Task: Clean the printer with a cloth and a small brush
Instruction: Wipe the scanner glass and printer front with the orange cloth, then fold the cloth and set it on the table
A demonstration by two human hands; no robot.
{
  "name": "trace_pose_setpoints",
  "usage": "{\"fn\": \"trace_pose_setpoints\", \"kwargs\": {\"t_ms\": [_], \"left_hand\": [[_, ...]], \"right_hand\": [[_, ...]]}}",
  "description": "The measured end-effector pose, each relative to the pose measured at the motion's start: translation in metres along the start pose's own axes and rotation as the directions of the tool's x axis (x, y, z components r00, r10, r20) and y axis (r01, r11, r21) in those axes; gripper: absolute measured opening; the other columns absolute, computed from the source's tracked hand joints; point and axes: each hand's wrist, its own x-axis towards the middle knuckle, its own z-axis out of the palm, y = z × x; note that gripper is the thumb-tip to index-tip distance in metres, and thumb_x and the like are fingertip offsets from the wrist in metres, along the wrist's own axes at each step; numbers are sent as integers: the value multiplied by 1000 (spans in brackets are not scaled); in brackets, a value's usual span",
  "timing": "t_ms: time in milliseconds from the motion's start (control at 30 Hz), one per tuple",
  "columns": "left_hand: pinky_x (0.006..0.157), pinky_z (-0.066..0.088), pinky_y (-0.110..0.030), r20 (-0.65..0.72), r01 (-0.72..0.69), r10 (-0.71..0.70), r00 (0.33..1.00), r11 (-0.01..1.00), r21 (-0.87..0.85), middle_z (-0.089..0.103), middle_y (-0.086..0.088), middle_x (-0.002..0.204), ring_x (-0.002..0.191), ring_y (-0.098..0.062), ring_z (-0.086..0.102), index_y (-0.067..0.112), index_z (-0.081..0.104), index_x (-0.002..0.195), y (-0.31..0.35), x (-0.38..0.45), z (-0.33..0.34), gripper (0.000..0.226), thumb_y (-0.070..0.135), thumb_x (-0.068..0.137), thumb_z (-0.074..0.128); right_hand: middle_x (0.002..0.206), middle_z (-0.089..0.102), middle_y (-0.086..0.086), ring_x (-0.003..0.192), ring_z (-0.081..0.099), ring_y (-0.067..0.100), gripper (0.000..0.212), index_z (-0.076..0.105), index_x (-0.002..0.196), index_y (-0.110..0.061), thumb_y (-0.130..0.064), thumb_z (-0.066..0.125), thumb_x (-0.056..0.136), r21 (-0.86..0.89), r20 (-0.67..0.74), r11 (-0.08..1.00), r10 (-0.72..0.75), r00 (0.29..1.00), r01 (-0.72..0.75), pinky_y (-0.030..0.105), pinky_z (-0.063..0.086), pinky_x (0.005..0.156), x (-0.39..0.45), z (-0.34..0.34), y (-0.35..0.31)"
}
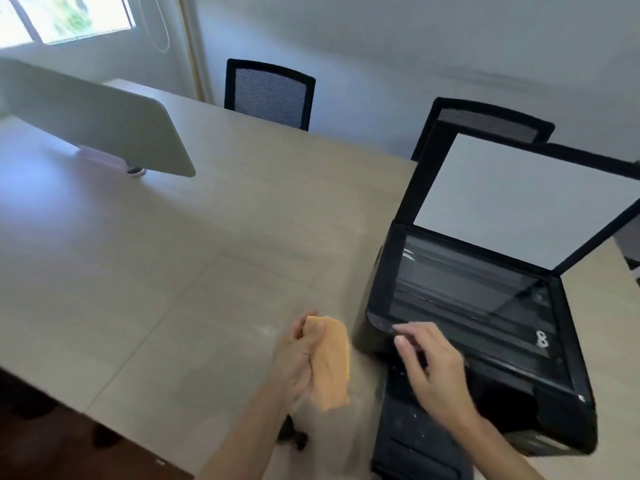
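So from the head cam: I've got the printer (pixel 478 341) sitting at the right end of the surface (pixel 173 271), scanner lid (pixel 519 199) flipped up so the white backing faces me and the glass (pixel 467 292) is fully exposed. My left hand (pixel 298 358) is just left of the printer, hovering over the surface, fingers (pixel 311 332) curled and pinching the orange cloth (pixel 332 362), which is bunched up and hanging down out of the grip. My right hand (pixel 433 372) is on the front left corner of the printer, fingers a bit spread and lying flat-ish along the front edge by the control strip, not gripping anything. Looks to me like it's just steadying the machine.

I'd say I'm at the cloth-wiping part, right at the start of doing the glass, since the cloth isn't touching the printer yet. Next move as I see it: bring the cloth across onto the glass and wipe it in even passes, keeping the right hand braced so the thing doesn't slide.

No idea where the small brush is, can't spot it. There's something dark near the surface's front edge below my left wrist, too blurry to call. Two chairs (pixel 270 93) behind the surface, a divider panel (pixel 104 119) off to the left.
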Motion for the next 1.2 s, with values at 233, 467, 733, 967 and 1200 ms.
{"fn": "trace_pose_setpoints", "kwargs": {"t_ms": [233,467,733,967,1200], "left_hand": [[68,58,-31,165,-222,181,970,934,281,73,-16,93,81,-23,70,12,71,97,58,-24,-19,11,10,91,62],[73,50,-15,260,-460,387,885,634,621,70,-3,91,84,-11,67,25,77,91,98,-19,-45,11,19,83,73],[95,35,-16,548,-604,312,776,117,788,55,10,109,106,-4,48,34,61,71,129,12,-83,27,52,62,78],[58,35,-27,461,-486,160,873,212,848,50,10,63,60,-2,44,20,54,70,134,37,-95,18,32,73,67],[54,44,-18,410,-561,396,822,436,704,64,4,58,55,-6,55,11,69,70,195,44,-76,14,24,74,75]], "right_hand": [[85,63,1,76,62,11,40,60,122,-26,-33,71,84,257,415,893,245,876,-371,30,52,70,48,82,-57],[58,63,-7,54,49,0,5,74,76,-22,-22,74,81,225,330,950,137,934,-219,20,39,56,73,81,-87],[69,69,5,68,61,26,8,68,77,-19,-20,69,86,222,232,970,49,972,-102,38,47,62,108,51,-111],[69,69,13,55,63,12,9,68,80,-11,-12,65,89,245,187,929,234,954,-276,22,48,51,133,40,-95],[83,74,17,77,74,18,8,67,86,-2,-5,61,91,397,58,846,364,929,-357,38,60,81,150,42,-66]]}}
